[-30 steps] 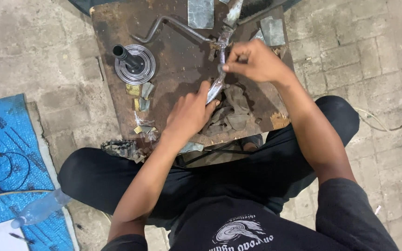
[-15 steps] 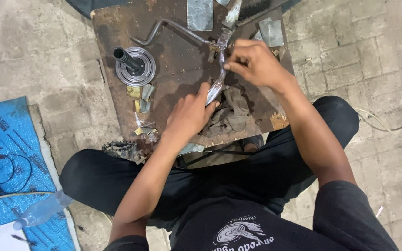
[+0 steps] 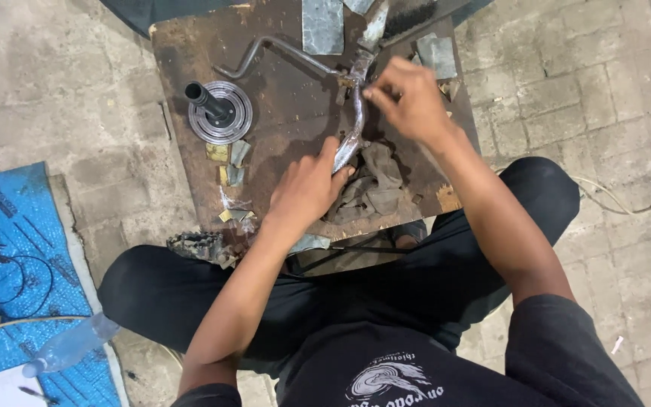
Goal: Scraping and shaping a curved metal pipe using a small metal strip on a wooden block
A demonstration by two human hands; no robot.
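A bent shiny metal tube (image 3: 353, 124) lies on a rusty dark work board (image 3: 280, 98) in front of me. My left hand (image 3: 307, 188) grips the tube's near end. My right hand (image 3: 408, 98) pinches the tube higher up, near where it meets another metal piece (image 3: 373, 30). A crumpled dirty rag (image 3: 374, 185) lies under and beside the tube, between my hands.
A round metal disc with a black post (image 3: 218, 111) stands at the board's left. A thin cranked rod (image 3: 265, 53), flat metal scraps (image 3: 322, 22) and small offcuts (image 3: 231, 162) lie around. A blue sheet (image 3: 9, 249) with a black wire loop and a plastic bottle (image 3: 69, 343) are at left.
My view has shifted slightly; both hands stay on the tube, the right hand working a little along its upper part.
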